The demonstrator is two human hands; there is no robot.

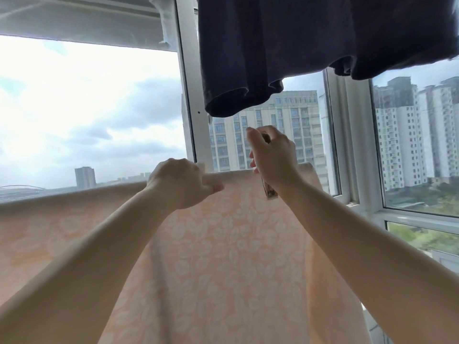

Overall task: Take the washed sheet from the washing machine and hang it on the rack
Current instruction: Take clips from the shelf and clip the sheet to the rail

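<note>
The washed sheet [211, 256] is pale peach with a white leaf pattern. It hangs draped over a rack bar that it hides, its top fold running across the middle of the view. My left hand [181, 182] pinches the sheet at that top fold. My right hand [270, 155] is raised just to the right, closed around a small brownish clothes peg [268, 192] whose lower end sticks out below the palm, right at the sheet's upper edge.
A dark navy garment [298, 45] hangs overhead at top right, close above my right hand. Behind the sheet stand white window frames [193, 108] and glass, with high-rise buildings and cloudy sky outside. A white ledge [74, 16] runs along the top left.
</note>
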